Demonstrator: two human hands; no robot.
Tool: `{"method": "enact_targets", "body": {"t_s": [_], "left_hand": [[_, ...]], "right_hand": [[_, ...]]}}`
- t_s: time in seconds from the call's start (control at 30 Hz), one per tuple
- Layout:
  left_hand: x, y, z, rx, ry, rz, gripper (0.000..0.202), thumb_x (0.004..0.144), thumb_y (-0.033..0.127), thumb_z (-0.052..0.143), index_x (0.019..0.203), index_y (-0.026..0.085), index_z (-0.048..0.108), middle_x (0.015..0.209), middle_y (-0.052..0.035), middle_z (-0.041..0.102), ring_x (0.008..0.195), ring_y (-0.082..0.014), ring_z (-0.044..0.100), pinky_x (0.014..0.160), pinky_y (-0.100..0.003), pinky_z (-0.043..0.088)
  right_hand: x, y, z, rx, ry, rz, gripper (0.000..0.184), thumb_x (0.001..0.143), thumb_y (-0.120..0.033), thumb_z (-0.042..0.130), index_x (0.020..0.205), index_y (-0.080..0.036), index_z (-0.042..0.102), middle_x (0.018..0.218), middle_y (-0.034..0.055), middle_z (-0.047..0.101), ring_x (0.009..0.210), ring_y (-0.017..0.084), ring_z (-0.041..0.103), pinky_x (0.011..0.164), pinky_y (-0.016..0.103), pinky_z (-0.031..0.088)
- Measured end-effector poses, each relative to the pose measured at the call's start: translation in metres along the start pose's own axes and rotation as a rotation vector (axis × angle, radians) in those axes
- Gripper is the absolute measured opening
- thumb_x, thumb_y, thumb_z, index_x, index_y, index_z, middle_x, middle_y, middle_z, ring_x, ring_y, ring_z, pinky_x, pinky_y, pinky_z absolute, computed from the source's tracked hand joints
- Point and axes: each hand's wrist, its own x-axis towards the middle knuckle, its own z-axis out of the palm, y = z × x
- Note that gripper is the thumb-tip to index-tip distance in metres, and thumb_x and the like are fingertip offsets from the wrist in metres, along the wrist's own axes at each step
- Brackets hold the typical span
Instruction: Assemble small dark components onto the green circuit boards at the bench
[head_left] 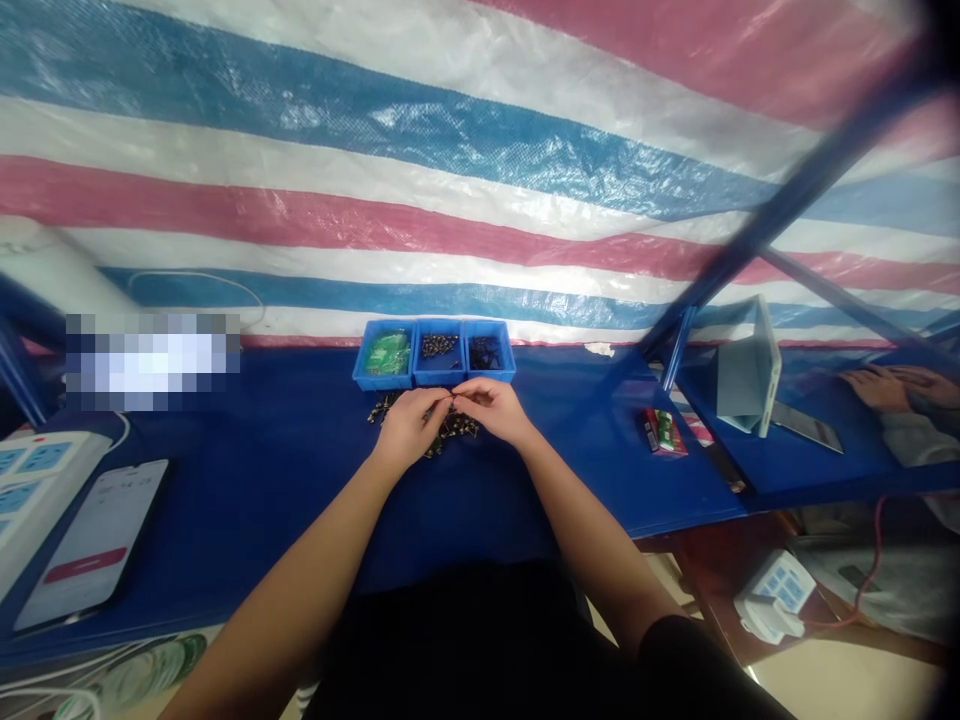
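Observation:
My left hand (pixel 409 425) and my right hand (pixel 491 408) meet over the blue table (pixel 262 470), fingertips pinched together on a small dark part too tiny to name. Under and between them lies a heap of small dark parts (pixel 450 428). Just beyond stand three small blue bins side by side: the left bin (pixel 385 355) holds green pieces, the middle bin (pixel 439 352) small dark and metallic pieces, the right bin (pixel 489 354) black pieces.
A phone (pixel 97 540) and a white power strip (pixel 30 490) lie at the left. A small red-green pack (pixel 664 432) sits to the right. A propped tablet (pixel 750 375) and another person's hand (pixel 892 385) are at far right. A striped tarp (pixel 480 150) hangs behind.

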Motion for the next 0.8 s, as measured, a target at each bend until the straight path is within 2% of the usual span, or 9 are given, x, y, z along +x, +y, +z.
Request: {"method": "enact_targets", "body": {"t_s": [0.23,0.37,0.47,0.63,0.8], "left_hand": [[-0.001,0.001,0.001,-0.064,-0.048,-0.061,0.026,0.095,0.037,0.044,0.102,0.022,0.063,0.097,-0.0043,0.069,0.088,-0.018,0.062,0.076,-0.028,0.05],[0.001,0.002,-0.001,-0.068,-0.073,-0.036,0.027,0.096,0.036,0.042,0.099,0.021,0.063,0.092,-0.0042,0.069,0.085,-0.0176,0.063,0.079,-0.029,0.049],[0.001,0.002,-0.001,-0.056,-0.06,-0.035,0.027,0.096,0.036,0.042,0.097,0.021,0.064,0.092,-0.0046,0.069,0.085,-0.018,0.063,0.08,-0.03,0.049],[-0.001,0.001,0.002,-0.069,-0.02,-0.094,0.029,0.093,0.038,0.049,0.115,0.022,0.061,0.101,-0.0052,0.069,0.09,-0.0187,0.064,0.077,-0.029,0.052],[-0.001,0.0,0.003,-0.032,-0.004,-0.081,0.025,0.092,0.037,0.05,0.106,0.023,0.065,0.102,-0.0049,0.07,0.093,-0.0195,0.064,0.078,-0.029,0.053]], "right_hand": [[-0.001,0.008,0.001,-0.013,-0.001,-0.035,0.033,0.071,-0.042,0.075,0.094,-0.019,0.069,0.086,0.0044,0.071,0.076,0.016,0.067,0.073,0.031,0.055],[-0.001,0.011,0.0,-0.03,-0.007,-0.05,0.032,0.073,-0.041,0.074,0.095,-0.018,0.07,0.087,0.0051,0.072,0.077,0.017,0.067,0.072,0.031,0.055],[0.0,0.011,0.001,-0.027,-0.006,-0.053,0.032,0.073,-0.041,0.074,0.095,-0.018,0.07,0.087,0.0054,0.072,0.077,0.017,0.068,0.072,0.031,0.055],[0.002,0.011,0.0,-0.011,0.051,-0.066,0.029,0.073,-0.04,0.074,0.093,-0.018,0.071,0.087,0.0052,0.072,0.075,0.017,0.068,0.074,0.032,0.056],[0.002,0.014,-0.001,-0.005,0.032,-0.032,0.032,0.072,-0.042,0.075,0.093,-0.019,0.071,0.086,0.0051,0.072,0.076,0.018,0.068,0.073,0.032,0.056]]}}
